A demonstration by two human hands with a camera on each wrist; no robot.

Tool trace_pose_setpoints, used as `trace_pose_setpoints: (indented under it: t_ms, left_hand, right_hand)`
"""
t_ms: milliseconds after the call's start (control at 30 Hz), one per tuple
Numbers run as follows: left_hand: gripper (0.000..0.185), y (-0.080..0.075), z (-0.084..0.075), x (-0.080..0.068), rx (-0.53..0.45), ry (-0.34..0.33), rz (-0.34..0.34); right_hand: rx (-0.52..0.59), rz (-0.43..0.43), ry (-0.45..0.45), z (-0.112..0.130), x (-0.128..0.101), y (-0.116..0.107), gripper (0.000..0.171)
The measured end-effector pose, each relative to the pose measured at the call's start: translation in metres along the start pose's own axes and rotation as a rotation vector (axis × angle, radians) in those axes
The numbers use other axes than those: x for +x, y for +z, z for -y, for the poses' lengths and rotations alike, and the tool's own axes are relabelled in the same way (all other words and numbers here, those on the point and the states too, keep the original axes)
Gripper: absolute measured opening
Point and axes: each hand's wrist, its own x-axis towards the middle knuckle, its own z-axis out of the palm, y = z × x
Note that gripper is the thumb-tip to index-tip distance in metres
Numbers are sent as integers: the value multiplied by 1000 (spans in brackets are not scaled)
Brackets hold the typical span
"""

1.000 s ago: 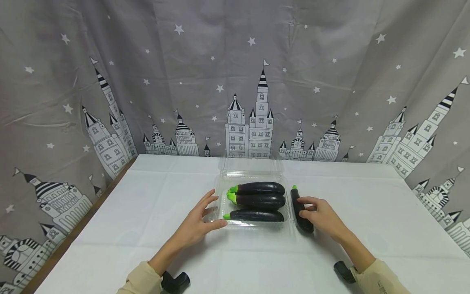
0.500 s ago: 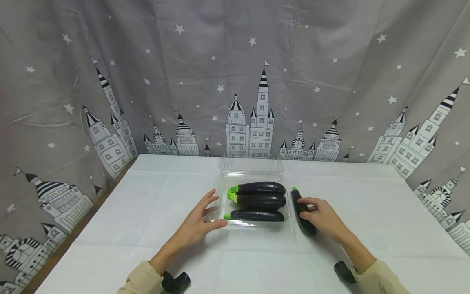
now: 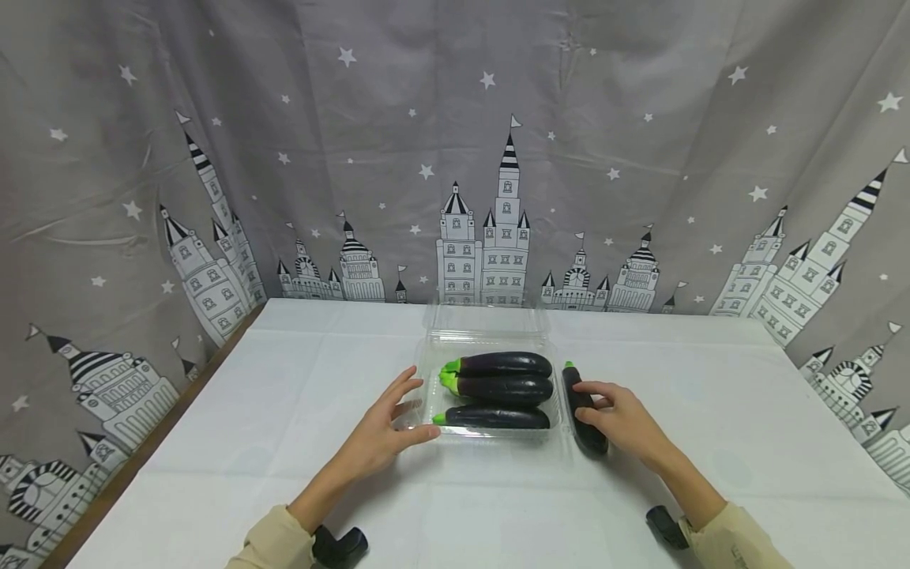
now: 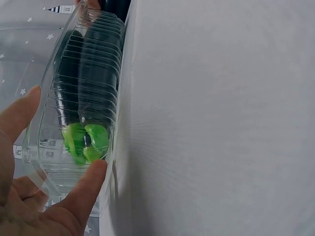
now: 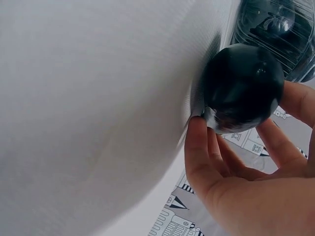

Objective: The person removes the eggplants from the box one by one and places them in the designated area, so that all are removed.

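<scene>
A clear plastic clamshell container point(image 3: 490, 434) lies with its lid point(image 3: 486, 321) folded back. Inside it, three dark eggplants point(image 3: 506, 389) lie crosswise, their green stem ends to the left. My left hand point(image 3: 378, 436) is at its near left corner, fingers spread and fairly straight, with fingertips at the wall and rim in the left wrist view. Just right of the container, my right hand point(image 3: 629, 420) holds another eggplant point(image 3: 588, 436) between thumb and fingers. That eggplant points away from me, green tip far. Its round dark end point(image 5: 243, 88) fills the middle of the right wrist view.
A white cloth point(image 3: 490, 506) covers the table. Behind it hangs a grey curtain point(image 3: 355, 118) printed with castles and stars. A brown wooden edge point(image 3: 152, 442) shows at the table's left. Black wrist devices point(image 3: 341, 547) sit by both sleeves.
The eggplant in my right hand shifted slightly right and toward me, then a little back left beside the container. My left hand and the container have stayed in place.
</scene>
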Motion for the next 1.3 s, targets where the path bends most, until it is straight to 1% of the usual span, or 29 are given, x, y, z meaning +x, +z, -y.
trace_pose_setpoints:
  t_ms: [333, 467, 567, 800, 967, 1100, 1300]
  left_hand:
    - [83, 0, -2, 0, -3, -12, -6]
    - [81, 1, -2, 0, -5, -8, -4]
    - [81, 1, -2, 0, -2, -8, -4]
    - [82, 0, -2, 0, 10, 0, -1]
    - [83, -1, -2, -1, 10, -11, -4]
    - [81, -1, -1, -1, 0, -7, 1]
    - [79, 0, -1, -1, -6, -10, 2]
  right_hand:
    - [-15, -9, 4, 3, -2, 0, 43]
    - [-15, -23, 17, 4, -4, -1, 44]
    - [-13, -45, 0, 5, -5, -2, 43]
    - [-26, -125, -133, 11, -5, -3, 36]
    - [7, -160, -226, 21, -5, -1, 34]
    - [26, -159, -286, 29, -7, 3, 34]
    - [30, -129, -366, 39, -9, 9, 32]
